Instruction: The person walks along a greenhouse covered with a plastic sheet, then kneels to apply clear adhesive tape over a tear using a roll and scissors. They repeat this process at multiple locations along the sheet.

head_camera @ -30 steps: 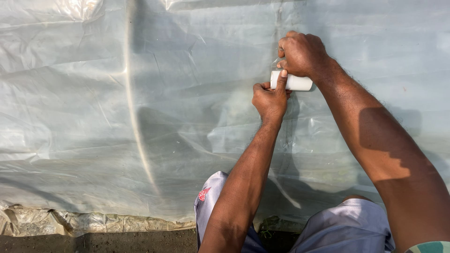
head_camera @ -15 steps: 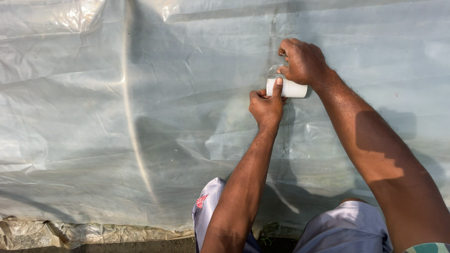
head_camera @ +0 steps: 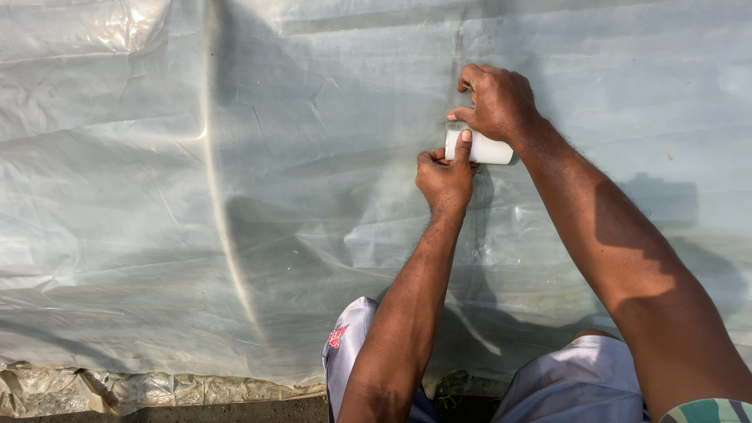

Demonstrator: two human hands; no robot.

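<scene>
Plastic sheet: a large translucent film fills almost the whole view. It is wrinkled, and a long curved fold runs down its left part. Along the bottom edge it bunches up on the dark ground.
Seam line: a thin vertical crease goes up the sheet above the hands, and glossy marks continue below them. I cannot tell for sure whether this is tape.
Left hand: the fingers are clenched against the sheet just under the roll, and the thumb stretches up and touches the left end of the roll. In my judgement this hand should press flat and keep the film tight, so that no wrinkle gets caught underneath.
White roll: a small white cylinder lies sideways on the sheet, between the two hands, right of centre in the upper half of the view.
Right hand: it covers the roll from above, with curled fingers grasping its upper side. It seems best to move the roll slowly and straight along the seam, with even pressure.
Knees: pale shorts show at the bottom, close to the sheet. The person should avoid leaning on the film.
</scene>
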